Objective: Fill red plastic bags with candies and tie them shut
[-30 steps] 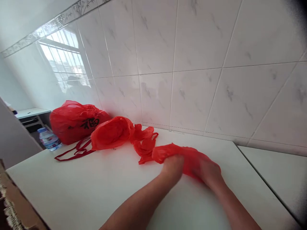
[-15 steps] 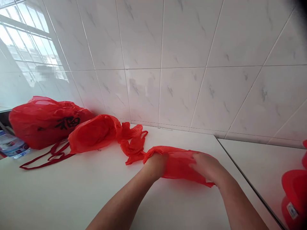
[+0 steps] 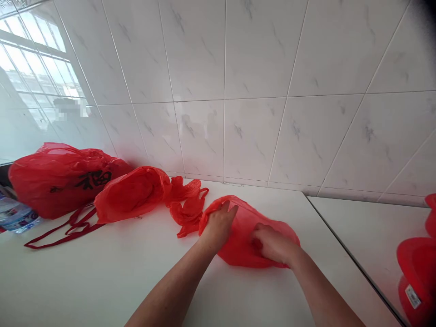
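A crumpled red plastic bag lies on the white counter under both hands. My left hand grips its near-left edge with spread fingers. My right hand sits a little to the right, its fingers curled into the thin plastic. To the left lies a second, loosely bunched red bag with its handles trailing toward my hands. Beyond it stands a full red bag printed with a black character, its contents hidden.
A dark red strap lies on the counter, and a plastic water bottle stands at the far left. Tiles rise behind the counter, reflecting a window. Red items sit on a lower white surface past the right edge.
My hands have moved closer together. The bag between them has bunched from a flatter stretched shape into a rounder heap, and its far edge has risen.
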Tool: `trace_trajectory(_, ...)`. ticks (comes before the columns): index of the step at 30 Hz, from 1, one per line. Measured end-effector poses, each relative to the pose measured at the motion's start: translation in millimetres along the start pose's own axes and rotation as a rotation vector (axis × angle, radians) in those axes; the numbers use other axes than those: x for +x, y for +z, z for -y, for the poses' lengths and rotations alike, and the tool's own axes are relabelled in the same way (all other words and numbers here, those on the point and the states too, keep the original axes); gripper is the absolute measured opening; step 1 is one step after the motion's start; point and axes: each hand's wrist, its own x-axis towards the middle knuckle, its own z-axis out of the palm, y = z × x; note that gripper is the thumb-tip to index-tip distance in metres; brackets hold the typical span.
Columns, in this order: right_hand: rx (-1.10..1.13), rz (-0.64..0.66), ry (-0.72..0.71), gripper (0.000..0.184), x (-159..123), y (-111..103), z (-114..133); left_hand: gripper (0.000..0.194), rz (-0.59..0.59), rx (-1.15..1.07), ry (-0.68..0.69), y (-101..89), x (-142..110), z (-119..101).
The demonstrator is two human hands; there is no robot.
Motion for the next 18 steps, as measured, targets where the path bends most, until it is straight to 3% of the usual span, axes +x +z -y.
trace_trajectory(3, 0.106, 0.253, -0.106, 0.038, 0, -11, -7, 0.072, 0.066, 0.204, -0.052, -8.3, 0, 11)
trace_trajectory(6, 0.114, 0.301, -0.05, 0.044, 0, -20, -10, 0.073, 0.104, 0.221, -0.001, -12.8, 0, 12)
trace_trajectory(10, 0.179, 0.24, 0.099, 0.048, -2, -27, -5, 0.04, 0.101, 0.217, 0.162, -8.6, 2, -3)
trace_trajectory(13, 0.169, 0.138, 0.127, 0.048, -1, -27, 0, 0.03, 0.111, 0.219, 0.21, 1.8, 2, -14)
trace_trajectory(18, -0.019, 0.152, 0.114, 0.023, 1, -21, 0, 0.02, 0.207, 0.268, 0.258, 14.7, -7, -12)
